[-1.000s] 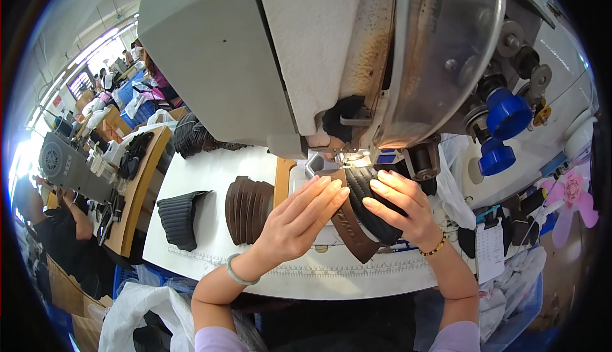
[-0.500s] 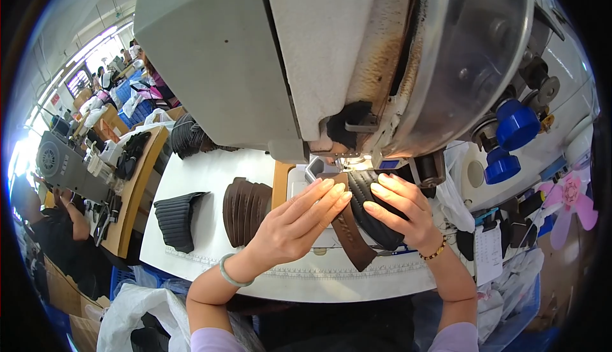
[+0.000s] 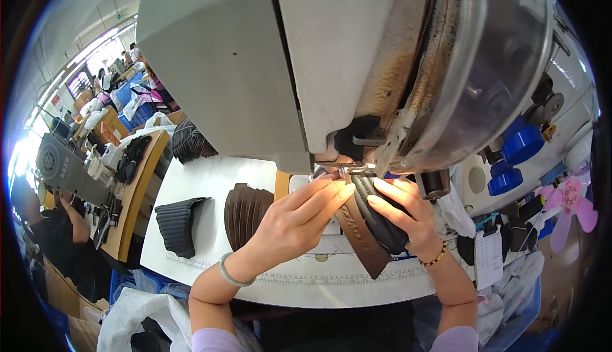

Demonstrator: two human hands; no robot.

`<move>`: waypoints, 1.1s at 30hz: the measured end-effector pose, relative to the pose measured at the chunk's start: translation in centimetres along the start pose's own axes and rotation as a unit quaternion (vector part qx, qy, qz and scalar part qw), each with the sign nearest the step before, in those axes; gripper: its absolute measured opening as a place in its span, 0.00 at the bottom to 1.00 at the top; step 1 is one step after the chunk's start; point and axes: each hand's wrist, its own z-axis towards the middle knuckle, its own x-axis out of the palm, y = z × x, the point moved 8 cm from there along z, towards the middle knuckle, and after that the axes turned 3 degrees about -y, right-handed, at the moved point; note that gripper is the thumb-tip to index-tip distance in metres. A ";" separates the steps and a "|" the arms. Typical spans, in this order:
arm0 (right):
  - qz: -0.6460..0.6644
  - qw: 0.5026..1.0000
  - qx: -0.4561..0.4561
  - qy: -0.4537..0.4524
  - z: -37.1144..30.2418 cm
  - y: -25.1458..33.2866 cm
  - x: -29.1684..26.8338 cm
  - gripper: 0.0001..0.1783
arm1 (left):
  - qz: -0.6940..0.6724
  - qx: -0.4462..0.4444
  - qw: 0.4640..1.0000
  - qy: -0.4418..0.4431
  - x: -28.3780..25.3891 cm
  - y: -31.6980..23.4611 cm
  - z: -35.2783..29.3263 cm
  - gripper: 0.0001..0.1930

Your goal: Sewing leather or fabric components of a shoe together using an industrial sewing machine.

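Head view: two hands, left hand [image 3: 290, 224] and right hand [image 3: 405, 215], fingers pressed flat on one brown strap [image 3: 363, 240] and one black pad [image 3: 379, 221].

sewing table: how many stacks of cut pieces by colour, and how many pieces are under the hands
black stack: 1
brown stack: 1
brown strap under the left hand: 1
black padded piece under the right hand: 1
total: 4
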 end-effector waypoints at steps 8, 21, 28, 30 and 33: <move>-0.009 0.999 0.027 -0.032 -0.2 0.2 0.1 0.18 | -0.007 0.009 1.000 0.003 0.2 0.1 -0.1 0.26; 0.027 0.996 0.076 -0.027 0.2 -0.5 0.3 0.17 | 0.028 0.081 0.996 -0.040 0.1 -0.2 -0.4 0.22; -0.014 0.999 0.038 -0.020 0.2 0.1 -0.1 0.17 | 0.061 0.060 0.996 -0.029 -0.3 -1.2 -0.2 0.23; -0.027 0.999 0.015 -0.027 0.0 0.3 -0.3 0.17 | 0.074 0.083 0.993 -0.033 0.1 -2.2 -0.4 0.23; -0.040 0.993 -0.102 -0.040 -1.1 1.4 -0.7 0.15 | 0.099 0.069 0.992 -0.036 0.2 -2.9 0.0 0.23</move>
